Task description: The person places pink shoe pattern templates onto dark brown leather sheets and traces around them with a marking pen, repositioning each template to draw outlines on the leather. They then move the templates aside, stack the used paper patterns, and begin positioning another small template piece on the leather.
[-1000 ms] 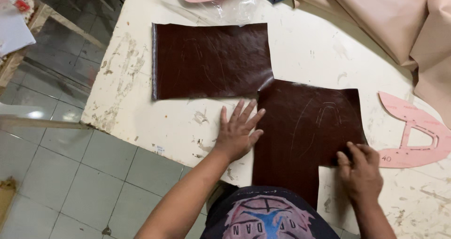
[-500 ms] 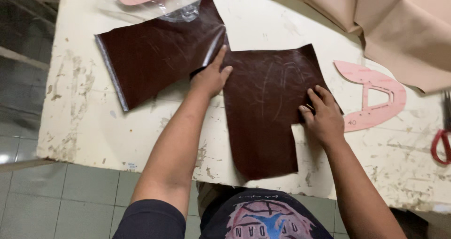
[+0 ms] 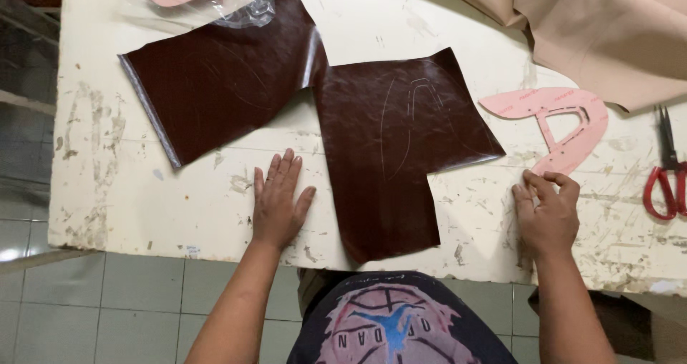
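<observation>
The left hand (image 3: 278,203) lies flat on the table (image 3: 179,206), fingers spread, just beside the dark brown leather (image 3: 372,135) spread across the middle. The right hand (image 3: 547,214) — fingers curled together — touches the lower tip of the pink template (image 3: 565,124); red scissors (image 3: 664,185) lie at far right.

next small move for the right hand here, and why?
Probably close the right hand on the lower tip of the pink template and lift it toward the dark brown leather. The fingertips sit right at that tip, faint traced lines mark the leather, and the left hand lies flat on the table beside it.
</observation>
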`<state>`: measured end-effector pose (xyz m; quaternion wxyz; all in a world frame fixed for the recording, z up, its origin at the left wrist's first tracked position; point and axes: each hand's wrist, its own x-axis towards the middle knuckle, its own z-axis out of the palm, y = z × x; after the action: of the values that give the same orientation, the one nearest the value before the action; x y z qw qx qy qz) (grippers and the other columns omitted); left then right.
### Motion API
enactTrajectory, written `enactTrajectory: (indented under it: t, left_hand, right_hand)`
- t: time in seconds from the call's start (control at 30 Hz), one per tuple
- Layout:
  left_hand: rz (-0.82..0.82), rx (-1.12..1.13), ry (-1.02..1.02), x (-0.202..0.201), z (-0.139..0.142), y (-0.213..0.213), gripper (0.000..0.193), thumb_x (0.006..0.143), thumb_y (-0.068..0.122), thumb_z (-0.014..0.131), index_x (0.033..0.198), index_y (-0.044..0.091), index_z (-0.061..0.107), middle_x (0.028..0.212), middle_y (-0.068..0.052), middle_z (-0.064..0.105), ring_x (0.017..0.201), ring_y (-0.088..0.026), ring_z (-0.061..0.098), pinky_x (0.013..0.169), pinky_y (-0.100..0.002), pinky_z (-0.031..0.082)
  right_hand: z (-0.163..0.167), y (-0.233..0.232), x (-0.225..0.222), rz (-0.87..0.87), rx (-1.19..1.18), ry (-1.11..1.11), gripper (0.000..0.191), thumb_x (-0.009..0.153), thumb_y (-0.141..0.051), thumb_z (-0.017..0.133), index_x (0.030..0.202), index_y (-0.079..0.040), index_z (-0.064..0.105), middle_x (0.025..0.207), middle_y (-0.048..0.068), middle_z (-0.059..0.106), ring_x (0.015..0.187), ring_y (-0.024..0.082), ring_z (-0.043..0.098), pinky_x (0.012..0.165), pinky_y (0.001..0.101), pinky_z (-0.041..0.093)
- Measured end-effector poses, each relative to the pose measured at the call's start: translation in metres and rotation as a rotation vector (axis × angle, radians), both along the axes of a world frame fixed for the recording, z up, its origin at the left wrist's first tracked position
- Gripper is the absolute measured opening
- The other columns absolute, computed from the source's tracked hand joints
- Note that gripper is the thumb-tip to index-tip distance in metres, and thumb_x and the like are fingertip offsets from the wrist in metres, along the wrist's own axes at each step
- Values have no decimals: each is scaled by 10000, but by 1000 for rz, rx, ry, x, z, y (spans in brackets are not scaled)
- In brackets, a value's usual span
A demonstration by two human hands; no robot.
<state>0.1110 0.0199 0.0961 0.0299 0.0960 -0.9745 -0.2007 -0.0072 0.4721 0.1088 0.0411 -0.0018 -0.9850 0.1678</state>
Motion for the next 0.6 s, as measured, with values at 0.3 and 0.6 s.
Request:
enactTrajectory:
  t: [0.3, 0.6]
  left_hand:
    - [108, -23, 92, 12, 1, -1, 506, 981, 339, 519, 1416, 86, 563, 1584, -100, 448, 1493, -268, 354, 1241, -503, 183]
    - [728, 190, 298, 3, 2, -55, 615, 954, 288, 619, 1476, 31, 421, 1584, -242, 281, 1424, -408, 312, 1084, -477, 453]
  right_hand:
    - [-41, 24, -16, -219, -45, 102, 814, 945, -377, 883, 1454, 122, 489, 1406, 269, 407, 1187, 439, 561, 976, 484, 485]
    - [-25, 49, -49, -551, -227, -78, 571, 884, -269, 872, 1253, 94, 632, 1089, 216, 707, 897, 303, 712, 750, 388, 564]
